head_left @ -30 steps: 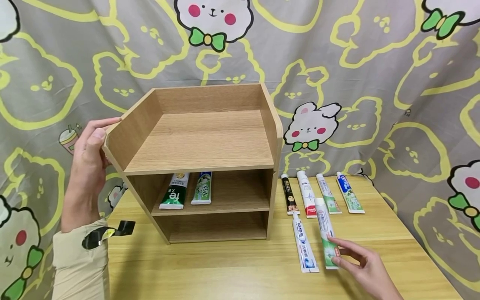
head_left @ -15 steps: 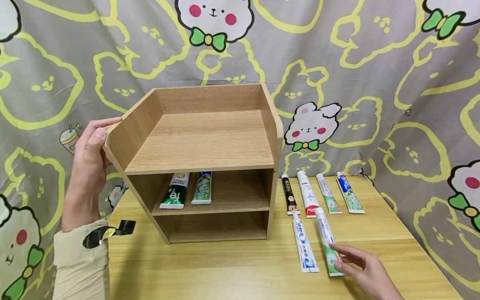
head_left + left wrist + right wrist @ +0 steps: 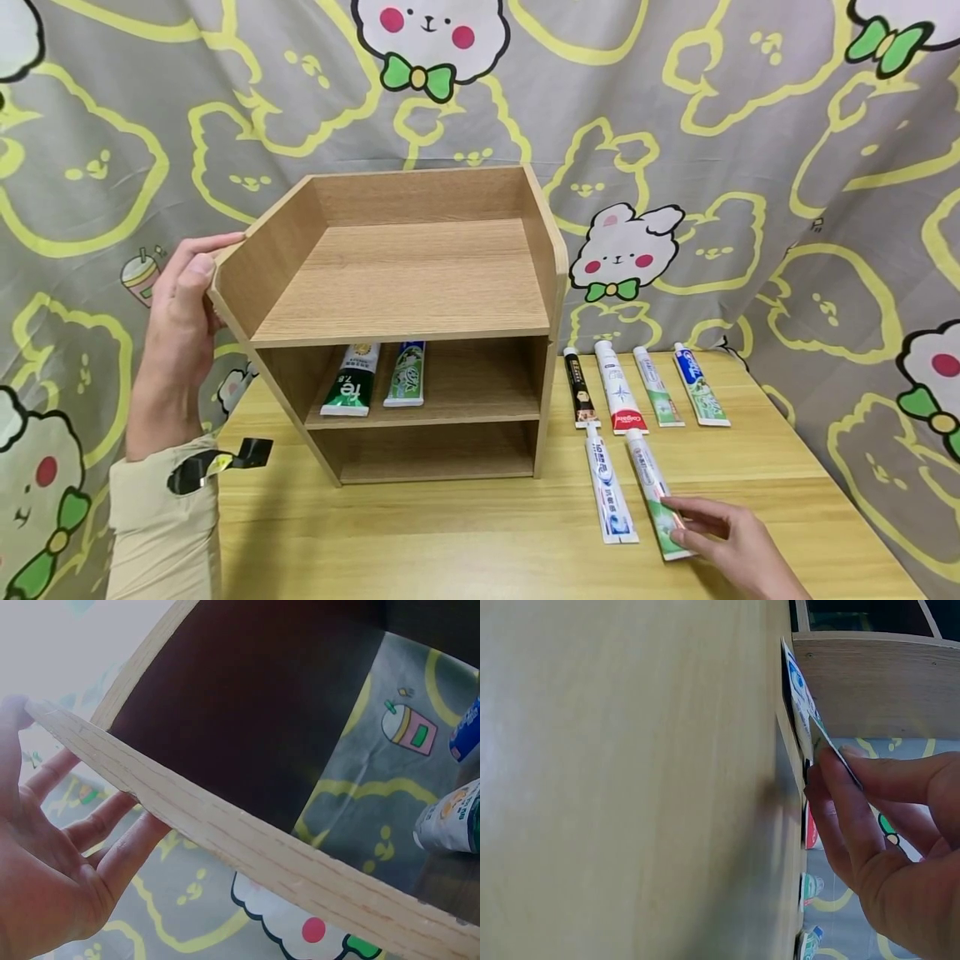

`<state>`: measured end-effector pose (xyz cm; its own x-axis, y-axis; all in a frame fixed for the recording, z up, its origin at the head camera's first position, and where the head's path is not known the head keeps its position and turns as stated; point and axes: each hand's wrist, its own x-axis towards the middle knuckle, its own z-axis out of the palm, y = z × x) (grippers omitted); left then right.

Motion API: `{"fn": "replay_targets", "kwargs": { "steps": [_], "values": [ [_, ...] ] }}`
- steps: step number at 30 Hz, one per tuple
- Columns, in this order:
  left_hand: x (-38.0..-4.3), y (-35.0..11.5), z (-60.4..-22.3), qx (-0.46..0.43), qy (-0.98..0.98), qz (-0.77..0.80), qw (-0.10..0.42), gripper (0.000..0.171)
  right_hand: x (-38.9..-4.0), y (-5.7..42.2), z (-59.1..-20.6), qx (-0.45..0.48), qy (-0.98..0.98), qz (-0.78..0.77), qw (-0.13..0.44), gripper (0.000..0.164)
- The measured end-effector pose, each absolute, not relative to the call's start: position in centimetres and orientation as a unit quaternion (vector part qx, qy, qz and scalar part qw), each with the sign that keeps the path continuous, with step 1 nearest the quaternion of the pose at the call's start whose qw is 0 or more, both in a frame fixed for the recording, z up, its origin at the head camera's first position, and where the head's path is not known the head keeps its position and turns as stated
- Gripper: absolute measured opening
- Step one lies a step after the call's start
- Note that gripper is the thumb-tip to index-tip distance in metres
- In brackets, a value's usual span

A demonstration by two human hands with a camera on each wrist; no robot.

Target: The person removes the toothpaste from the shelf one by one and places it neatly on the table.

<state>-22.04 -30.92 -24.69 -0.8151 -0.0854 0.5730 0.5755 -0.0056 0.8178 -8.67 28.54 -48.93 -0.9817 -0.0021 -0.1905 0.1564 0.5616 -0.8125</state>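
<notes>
My left hand [image 3: 180, 312] grips the upper left corner of a small wooden shelf [image 3: 405, 279]. In the left wrist view, its fingers [image 3: 124, 851] lie against the outside of the side panel, with the thumb at the top corner. My right hand [image 3: 731, 537] pinches the flat bottom end of a white and green toothpaste tube [image 3: 651, 479], between thumb and fingers. Seen from the right wrist, that flat end is tilted up off the table. A white and blue toothpaste tube [image 3: 609, 492] lies just left of it.
Behind stand out a black tube [image 3: 578, 387], a red and white Colgate tube [image 3: 620, 392], a white-green tube [image 3: 658, 390] and a blue-green tube [image 3: 699, 387], lying in a row. A dark green tube [image 3: 352, 383] and another green tube [image 3: 406, 375] lie on the middle shelf. Patterned curtain surrounds the table [image 3: 450, 542].
My right hand has drawn the white and green tube toward me and slightly right, down from over the back row. My left hand stays on the shelf.
</notes>
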Motion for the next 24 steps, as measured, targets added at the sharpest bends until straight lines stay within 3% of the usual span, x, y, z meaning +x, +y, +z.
{"fn": "replay_targets", "kwargs": {
  "steps": [24],
  "values": [
    [-22.03, -30.83, -24.67, -0.18, -0.662, -0.686, 0.242, 0.041, -9.23, 28.24, -49.64, 0.058, 0.907, -0.409, 0.085, 0.044]
  ]
}}
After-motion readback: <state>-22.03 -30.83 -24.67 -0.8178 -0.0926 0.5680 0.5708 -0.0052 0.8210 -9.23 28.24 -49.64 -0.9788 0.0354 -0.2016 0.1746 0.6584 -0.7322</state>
